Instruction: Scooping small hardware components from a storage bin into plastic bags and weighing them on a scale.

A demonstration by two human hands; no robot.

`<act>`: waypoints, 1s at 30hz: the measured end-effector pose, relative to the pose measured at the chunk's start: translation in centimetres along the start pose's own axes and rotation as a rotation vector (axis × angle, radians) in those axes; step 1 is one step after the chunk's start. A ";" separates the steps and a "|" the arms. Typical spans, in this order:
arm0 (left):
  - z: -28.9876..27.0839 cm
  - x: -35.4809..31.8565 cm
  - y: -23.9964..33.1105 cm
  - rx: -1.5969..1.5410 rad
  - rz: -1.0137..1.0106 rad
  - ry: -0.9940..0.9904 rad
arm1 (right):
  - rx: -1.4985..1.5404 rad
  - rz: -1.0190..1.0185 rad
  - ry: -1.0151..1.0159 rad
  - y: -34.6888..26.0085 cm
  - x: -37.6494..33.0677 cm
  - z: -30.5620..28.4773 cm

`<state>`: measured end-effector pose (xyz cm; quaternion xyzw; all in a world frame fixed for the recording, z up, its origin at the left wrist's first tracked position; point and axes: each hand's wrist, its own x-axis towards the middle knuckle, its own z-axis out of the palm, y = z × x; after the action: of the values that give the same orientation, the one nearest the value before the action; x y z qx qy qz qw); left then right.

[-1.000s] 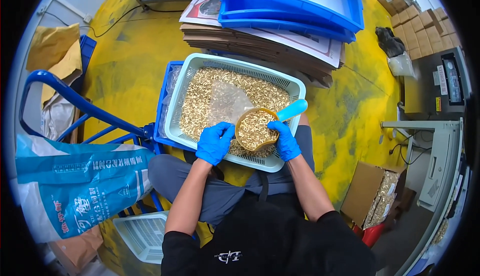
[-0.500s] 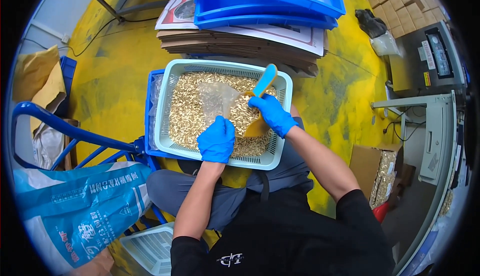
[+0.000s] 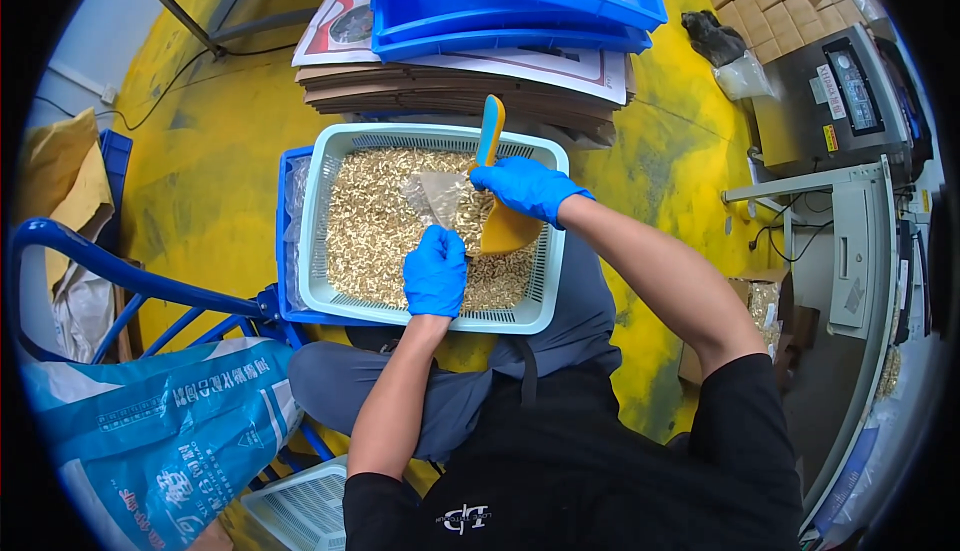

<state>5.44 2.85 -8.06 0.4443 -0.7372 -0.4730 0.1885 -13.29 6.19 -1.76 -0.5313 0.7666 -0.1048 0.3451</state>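
A pale green plastic basket [image 3: 555, 251] full of small tan pellets [image 3: 370, 221] sits in front of my lap. My gloved left hand [image 3: 435, 273] is closed, pinching the near edge of a clear plastic bag [image 3: 428, 194] over the pellets. My right hand [image 3: 522, 189], also in a blue glove, grips a yellow scoop [image 3: 508, 231] with its blue-and-yellow handle pointing up and away. The scoop is tilted on its side against the bag's mouth, and pellets show between them. Fingers hide part of the bag's opening.
Beyond the basket, blue trays [image 3: 520, 26] rest on a stack of flat cardboard [image 3: 450, 91]. A blue tubular frame [image 3: 130, 269] and a blue-and-white sack [image 3: 160, 431] are at left. At right stand a metal machine [image 3: 835, 101] and a pale bench [image 3: 850, 251].
The scoop has turned more upright and tipped further onto its side toward the bag. My right wrist has rotated and its elbow swung outward. The whole view has shifted slightly.
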 end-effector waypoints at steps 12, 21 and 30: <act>0.3 -0.9 0.6 -0.340 -0.128 -0.034 | 0.106 0.372 -0.139 -4.2 1.1 -2.5; 0.9 -0.5 -0.6 -0.406 -0.174 -0.022 | -0.012 0.397 -0.150 -5.8 2.3 -2.2; 0.8 -0.5 -0.9 -0.587 -0.244 -0.056 | -0.084 0.420 -0.205 -7.3 3.0 -2.5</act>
<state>5.56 3.57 -9.19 0.4427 -0.5153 -0.6968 0.2301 -10.05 0.05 2.67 -0.3817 0.8250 0.0557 0.4129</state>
